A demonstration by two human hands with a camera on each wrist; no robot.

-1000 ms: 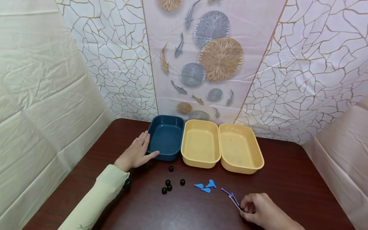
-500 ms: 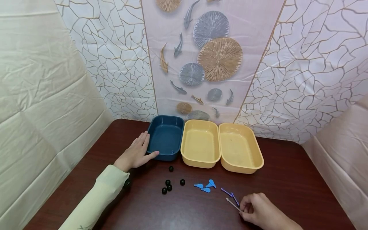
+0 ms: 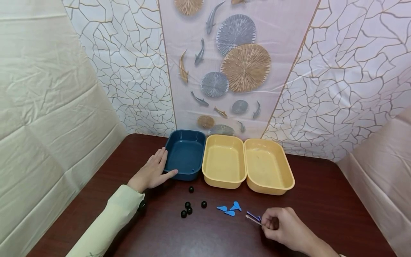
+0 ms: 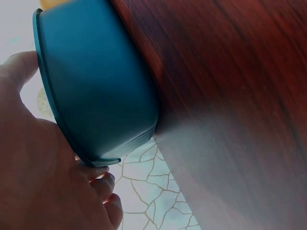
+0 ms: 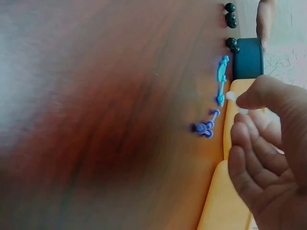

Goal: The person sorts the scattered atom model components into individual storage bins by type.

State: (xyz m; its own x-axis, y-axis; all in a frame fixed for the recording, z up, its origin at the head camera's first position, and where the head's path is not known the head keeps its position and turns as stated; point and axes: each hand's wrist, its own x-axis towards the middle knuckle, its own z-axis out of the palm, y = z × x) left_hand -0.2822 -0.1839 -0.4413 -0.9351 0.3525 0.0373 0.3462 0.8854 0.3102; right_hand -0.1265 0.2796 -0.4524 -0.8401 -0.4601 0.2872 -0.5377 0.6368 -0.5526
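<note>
My right hand (image 3: 285, 226) pinches a thin pale stick (image 3: 252, 219) with a small knob at its far end, between thumb and fingertips. The stick's whitish tip (image 5: 231, 96) shows by the thumb in the right wrist view. Just beyond lie purple sticks (image 3: 253, 215), partly hidden behind the right hand. Fingers spread, my left hand (image 3: 151, 173) rests on the left side and near rim of a dark blue bin (image 3: 184, 153). In the left wrist view, the thumb touches the rim of that bin (image 4: 96, 72), and several fingers reach past its far end.
Two yellow bins, a middle one (image 3: 224, 159) and a right one (image 3: 266, 164), stand beside the blue bin. Several blue teardrop-shaped pieces (image 3: 229, 213) lie mid-table. Several round black beads (image 3: 183, 213) are scattered left of them. Patterned cloth hangs behind the dark wooden table (image 3: 324, 200).
My right hand has drawn the pale stick away from the purple ones and lifted it slightly, moving left and away from me. The left hand stays in place.
</note>
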